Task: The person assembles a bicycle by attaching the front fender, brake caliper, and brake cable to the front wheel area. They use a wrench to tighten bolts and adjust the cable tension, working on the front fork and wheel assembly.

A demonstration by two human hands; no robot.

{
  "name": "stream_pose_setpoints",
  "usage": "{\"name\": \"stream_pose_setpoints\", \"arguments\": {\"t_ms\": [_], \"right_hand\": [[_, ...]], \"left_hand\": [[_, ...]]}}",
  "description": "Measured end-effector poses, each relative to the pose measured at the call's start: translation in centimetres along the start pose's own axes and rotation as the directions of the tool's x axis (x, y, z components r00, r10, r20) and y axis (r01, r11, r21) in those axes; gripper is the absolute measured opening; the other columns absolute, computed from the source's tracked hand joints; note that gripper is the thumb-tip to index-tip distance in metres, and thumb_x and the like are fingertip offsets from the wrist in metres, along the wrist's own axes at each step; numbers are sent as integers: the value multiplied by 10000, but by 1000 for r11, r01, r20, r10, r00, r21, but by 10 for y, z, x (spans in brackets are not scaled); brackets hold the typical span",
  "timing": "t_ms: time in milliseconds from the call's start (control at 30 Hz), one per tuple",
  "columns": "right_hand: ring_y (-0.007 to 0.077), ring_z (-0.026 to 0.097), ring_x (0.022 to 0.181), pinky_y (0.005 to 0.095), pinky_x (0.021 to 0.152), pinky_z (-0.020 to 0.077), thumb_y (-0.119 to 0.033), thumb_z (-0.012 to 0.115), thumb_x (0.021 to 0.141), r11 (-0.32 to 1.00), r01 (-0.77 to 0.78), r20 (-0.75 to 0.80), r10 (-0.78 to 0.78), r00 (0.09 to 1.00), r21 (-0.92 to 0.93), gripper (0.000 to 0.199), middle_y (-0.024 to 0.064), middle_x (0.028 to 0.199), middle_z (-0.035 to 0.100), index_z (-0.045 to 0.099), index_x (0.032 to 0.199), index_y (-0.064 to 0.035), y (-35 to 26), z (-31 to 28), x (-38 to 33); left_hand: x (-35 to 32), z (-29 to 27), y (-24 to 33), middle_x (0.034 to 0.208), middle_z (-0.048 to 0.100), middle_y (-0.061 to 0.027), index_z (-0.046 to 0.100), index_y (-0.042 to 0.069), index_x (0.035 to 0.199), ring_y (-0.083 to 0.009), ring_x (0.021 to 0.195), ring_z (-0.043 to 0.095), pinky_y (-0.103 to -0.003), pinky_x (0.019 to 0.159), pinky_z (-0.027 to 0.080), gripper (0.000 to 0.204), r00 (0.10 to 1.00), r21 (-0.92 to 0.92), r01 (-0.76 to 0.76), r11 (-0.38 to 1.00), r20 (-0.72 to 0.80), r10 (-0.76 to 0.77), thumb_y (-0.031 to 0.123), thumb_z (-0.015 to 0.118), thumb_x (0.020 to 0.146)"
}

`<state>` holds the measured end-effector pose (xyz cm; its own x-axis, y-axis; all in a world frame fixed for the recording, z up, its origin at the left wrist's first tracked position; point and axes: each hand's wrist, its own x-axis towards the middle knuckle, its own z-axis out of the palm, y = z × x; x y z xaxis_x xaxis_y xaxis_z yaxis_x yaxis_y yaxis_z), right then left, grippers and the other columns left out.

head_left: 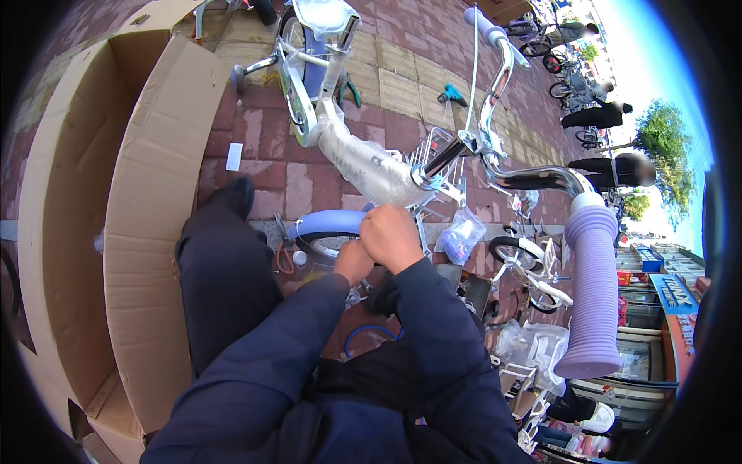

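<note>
A child's bicycle frame (371,164), pale and partly wrapped in clear plastic, stands in front of me. Its chrome handlebar (533,176) carries a ribbed lilac grip (593,298) that reaches toward me on the right. Below the frame's front end is a lilac mudguard (331,223) over the front wheel. My right hand (392,238) is a closed fist beside the mudguard's right end, near the fork. Just below it and to the left, my left hand (354,261) is closed too. Whatever the fingers of either hand grip is hidden.
A long open cardboard box (147,224) fills the left side. Orange-handled scissors (284,259) lie by my leg, pliers (349,91) and a teal power tool (453,95) farther off. A plastic bag (461,236) and another small white bicycle (533,263) are at right.
</note>
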<state>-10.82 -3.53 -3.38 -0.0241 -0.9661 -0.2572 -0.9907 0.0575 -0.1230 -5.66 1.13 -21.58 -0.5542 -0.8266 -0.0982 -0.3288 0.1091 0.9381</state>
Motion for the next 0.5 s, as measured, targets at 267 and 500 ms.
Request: {"name": "stream_pose_setpoints", "arguments": {"t_ms": [267, 500], "right_hand": [[465, 669, 789, 516, 762, 544, -176, 559, 791, 999, -12, 22, 11, 1000, 41, 251, 267, 825, 690, 709, 715, 10, 8, 2, 5], [405, 674, 724, 496, 709, 541, -126, 578, 823, 995, 0, -270, 29, 962, 104, 155, 210, 752, 676, 690, 839, -19, 0, 50, -41]], "left_hand": [[-2, -2, 5, 962, 701, -262, 722, -2, 974, -434, 944, 668, -493, 839, 524, 350, 991, -168, 134, 977, -6, -137, 314, 726, 822], [-8, -6, 1, 880, 696, -264, 713, 7, 847, -447, 875, 674, -506, 774, 533, 292, 999, -107, 6, 994, -51, -12, 295, 669, 828]]}}
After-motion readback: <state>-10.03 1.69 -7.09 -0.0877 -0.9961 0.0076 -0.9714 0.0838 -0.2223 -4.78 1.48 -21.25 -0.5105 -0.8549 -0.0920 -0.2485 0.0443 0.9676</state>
